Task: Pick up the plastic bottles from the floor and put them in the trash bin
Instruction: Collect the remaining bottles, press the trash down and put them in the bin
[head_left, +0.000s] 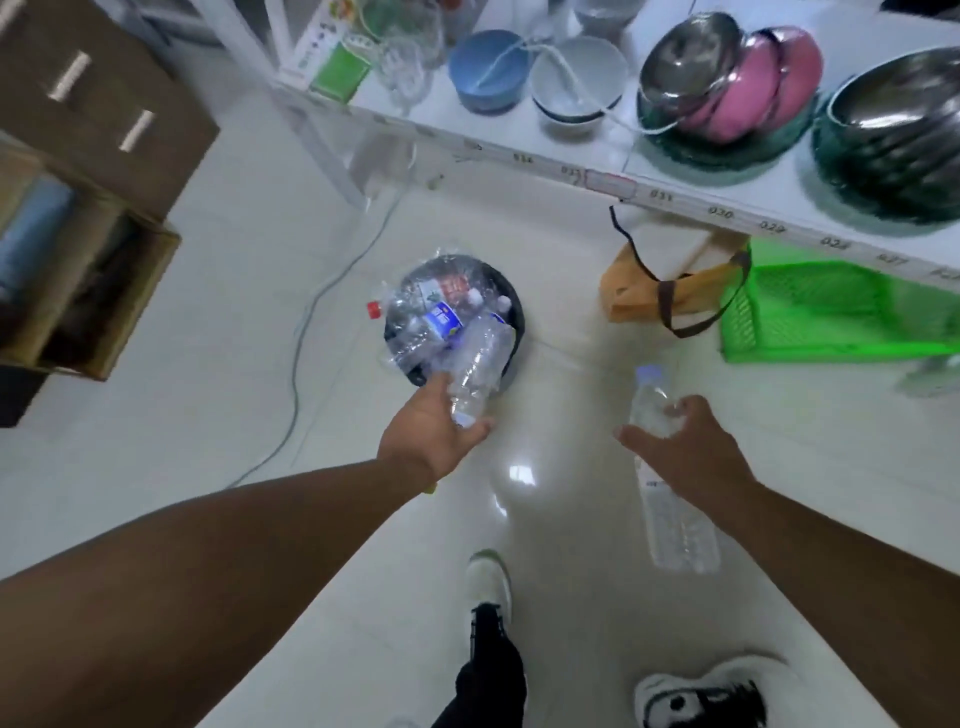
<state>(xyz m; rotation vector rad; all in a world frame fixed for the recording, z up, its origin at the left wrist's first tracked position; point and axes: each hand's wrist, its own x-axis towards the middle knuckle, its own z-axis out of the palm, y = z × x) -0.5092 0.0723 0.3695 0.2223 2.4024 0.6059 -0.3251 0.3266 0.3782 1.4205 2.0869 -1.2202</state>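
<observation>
Nearest the camera, two shoes stand on the pale glossy floor (571, 467), with bare tile open between and ahead of them. The right hand (691, 452) holds two clear bottles: a lower bottle (675, 530) whose long axis runs toward the person, base nearest, and an upper bottle (652, 400) pointing away, pale cap at the far end. Its fingers curl around both where they meet; motion blur makes the exact hold uncertain. The left hand (441, 426) reaches forward, fingers wrapped about the base end of a crumpled clear bottle (483, 358), whose long axis slants up and right, its neck end lying over the near rim of the trash bin (511, 301). The round dark bin is heaped with clear bottles; a red-capped bottle (384, 306) overhangs its left edge. Open floor surrounds the bin on the near and left sides, crossed by a grey cable (301, 332). To the right lie a tan bag (644, 291) and a green basket (831, 312), near but apart from the bin. Cardboard boxes (78, 249) border the left. Farthest, a white shelf (701, 202) carrying bowls overhangs the basket.
</observation>
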